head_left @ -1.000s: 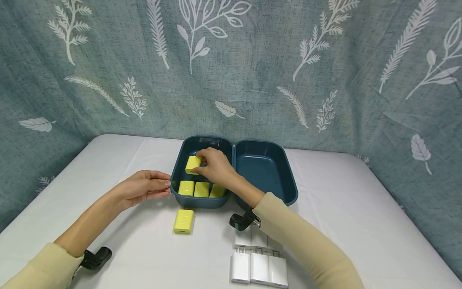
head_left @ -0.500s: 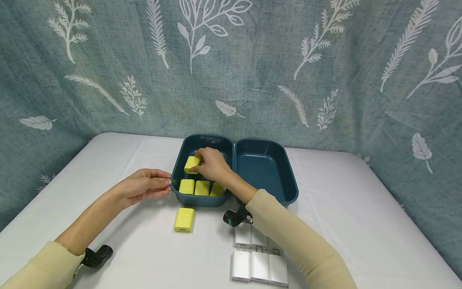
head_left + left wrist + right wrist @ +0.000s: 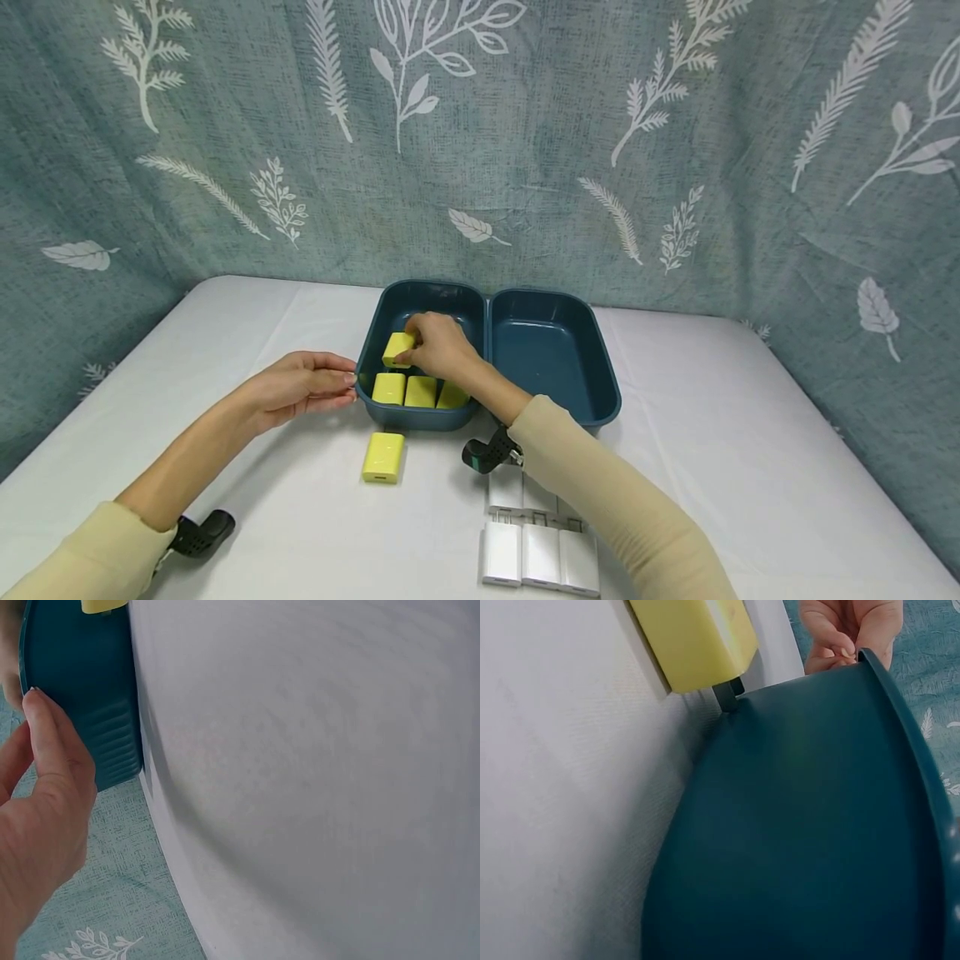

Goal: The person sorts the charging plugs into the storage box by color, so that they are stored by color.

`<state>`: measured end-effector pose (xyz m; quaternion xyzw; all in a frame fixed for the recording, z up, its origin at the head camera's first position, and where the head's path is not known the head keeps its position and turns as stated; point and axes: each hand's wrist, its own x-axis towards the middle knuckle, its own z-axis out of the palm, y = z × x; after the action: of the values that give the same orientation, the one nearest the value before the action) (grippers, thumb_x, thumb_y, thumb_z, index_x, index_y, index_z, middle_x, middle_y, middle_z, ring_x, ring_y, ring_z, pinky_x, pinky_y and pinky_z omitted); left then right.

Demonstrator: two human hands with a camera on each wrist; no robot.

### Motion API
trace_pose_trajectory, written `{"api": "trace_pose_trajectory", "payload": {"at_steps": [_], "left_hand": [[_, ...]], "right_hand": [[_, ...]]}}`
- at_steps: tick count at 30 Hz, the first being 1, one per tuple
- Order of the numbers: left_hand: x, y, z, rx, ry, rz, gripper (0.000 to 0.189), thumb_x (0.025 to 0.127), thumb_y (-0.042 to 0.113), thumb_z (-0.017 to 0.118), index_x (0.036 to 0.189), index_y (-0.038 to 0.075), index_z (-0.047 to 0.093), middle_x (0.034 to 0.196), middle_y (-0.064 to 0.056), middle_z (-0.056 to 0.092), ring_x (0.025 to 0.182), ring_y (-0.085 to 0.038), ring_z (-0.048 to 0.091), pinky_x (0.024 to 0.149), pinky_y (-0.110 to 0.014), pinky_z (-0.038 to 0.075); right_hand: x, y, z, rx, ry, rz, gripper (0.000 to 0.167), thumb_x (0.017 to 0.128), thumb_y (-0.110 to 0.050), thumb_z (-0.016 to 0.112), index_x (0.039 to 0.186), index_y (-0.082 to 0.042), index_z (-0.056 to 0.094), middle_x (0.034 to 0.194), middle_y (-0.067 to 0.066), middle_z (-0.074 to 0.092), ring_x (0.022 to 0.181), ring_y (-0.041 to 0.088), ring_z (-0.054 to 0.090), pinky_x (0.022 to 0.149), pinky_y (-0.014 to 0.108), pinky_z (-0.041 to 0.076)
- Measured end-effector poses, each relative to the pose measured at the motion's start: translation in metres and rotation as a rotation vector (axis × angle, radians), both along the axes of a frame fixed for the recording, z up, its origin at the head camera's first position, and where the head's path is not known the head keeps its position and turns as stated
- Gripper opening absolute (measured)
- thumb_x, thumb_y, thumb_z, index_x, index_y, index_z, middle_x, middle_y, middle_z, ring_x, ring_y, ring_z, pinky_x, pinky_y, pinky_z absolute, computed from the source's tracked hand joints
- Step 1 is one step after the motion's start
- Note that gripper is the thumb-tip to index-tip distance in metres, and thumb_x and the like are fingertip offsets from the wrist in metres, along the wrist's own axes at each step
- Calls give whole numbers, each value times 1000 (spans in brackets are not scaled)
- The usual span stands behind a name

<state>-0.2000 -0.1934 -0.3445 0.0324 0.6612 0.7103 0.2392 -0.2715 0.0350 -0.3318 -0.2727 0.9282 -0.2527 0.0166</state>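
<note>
Yellow charger (image 3: 397, 348) in right hand (image 3: 442, 346) points lengthwise away, port end (image 3: 393, 363) nearer.

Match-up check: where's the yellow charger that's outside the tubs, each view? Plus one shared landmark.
Head: yellow charger in the lower half, left of centre, in front of the left tub.
Left wrist: yellow charger at top left, cut off.
Right wrist: yellow charger near top middle, partly cut off.
Shared landmark: left hand, at the left tub's side.
</note>
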Motion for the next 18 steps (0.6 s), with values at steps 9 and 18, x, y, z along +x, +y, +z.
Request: {"api": "trace_pose_trajectory", "payload": {"at_steps": [9, 18], "left_hand": [[3, 3, 0, 0, 6, 0, 36, 101, 0, 53, 131, -15, 41, 97, -10, 67, 87, -15, 69, 84, -27, 59], [7, 4, 0, -8, 1, 7, 37, 101, 1, 54, 131, -14, 41, 97, -10, 67, 88, -16, 69, 84, -28, 59]], "right_hand": [[5, 4, 2, 25, -11, 0, 47, 90, -27, 76, 127, 0, 65, 125, 14, 65, 111, 25, 62, 95, 38, 54], [13, 12, 8, -25, 23, 60, 48, 91, -24, 75, 129, 2, 63, 126, 14, 63, 107, 26, 64, 95, 37, 53]]}}
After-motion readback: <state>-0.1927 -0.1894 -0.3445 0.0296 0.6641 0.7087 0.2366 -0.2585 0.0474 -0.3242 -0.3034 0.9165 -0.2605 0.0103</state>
